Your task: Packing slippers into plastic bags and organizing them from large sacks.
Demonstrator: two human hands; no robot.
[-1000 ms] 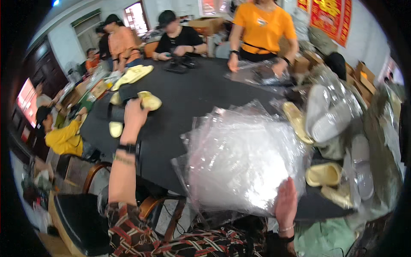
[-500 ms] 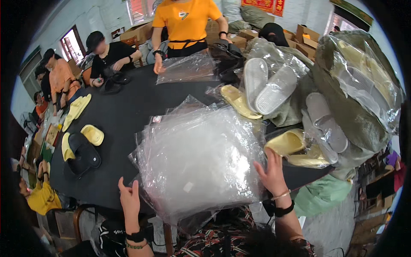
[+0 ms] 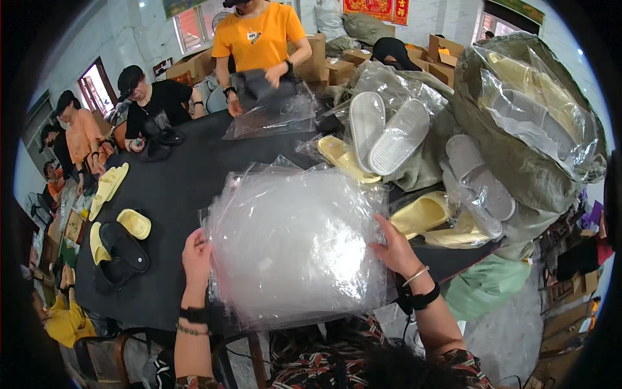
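A thick stack of clear plastic bags (image 3: 291,246) lies in front of me at the near edge of the black-topped table. My left hand (image 3: 196,258) grips its left side, the fingers bent against the edges of the bags. On the opposite side my right hand (image 3: 396,249) holds the right edge, thumb and forefinger over the sheets. The undersides of both hands' grips are hidden. Just beyond my right hand lie yellow slippers (image 3: 421,214) in clear bags, with bagged grey slippers (image 3: 483,178) behind them.
Bagged white slippers (image 3: 391,133) lean on a sack at the back right, near a large green sack (image 3: 528,139) of bagged slippers. Loose yellow and black slippers (image 3: 123,245) lie on the table's left (image 3: 175,194). Across it, a person in orange (image 3: 256,39) handles a bag and dark footwear.
Both hands have closed in on the stack's sides. Its edges look more even. The person in orange has brought dark footwear over their bag. The whole view has shifted slightly.
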